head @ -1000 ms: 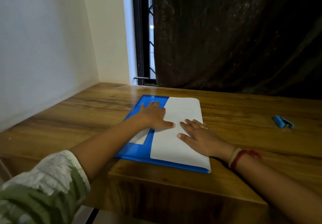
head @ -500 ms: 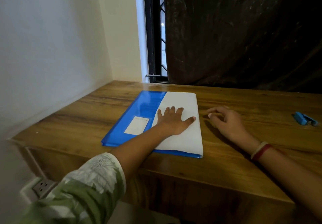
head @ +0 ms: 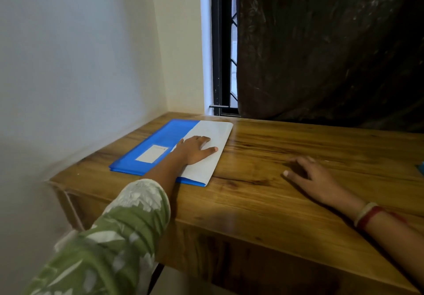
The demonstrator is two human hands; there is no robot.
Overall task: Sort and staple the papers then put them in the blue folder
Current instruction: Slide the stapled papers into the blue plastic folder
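A blue folder [head: 160, 141] with a white label lies on the wooden desk [head: 275, 198] near its left end. A white stack of papers [head: 216, 134] covers the folder's right part. My left hand [head: 195, 149] lies flat on the papers with fingers straight and thumb stretched out. My right hand [head: 309, 175] rests on the bare desk to the right of the folder, fingers loosely bent and holding nothing. A sliver of the blue stapler [head: 421, 169] shows at the right edge of the frame.
A pale wall [head: 80, 76] runs along the desk's left side. Behind the desk are a dark window frame [head: 220, 65] and a dark brown curtain [head: 332, 42]. The desk's front edge drops off just below my arms.
My right hand left the papers and moved right onto the bare desk. My left hand slid from the folder onto the papers. The view swung left, pushing the stapler to the frame's edge.
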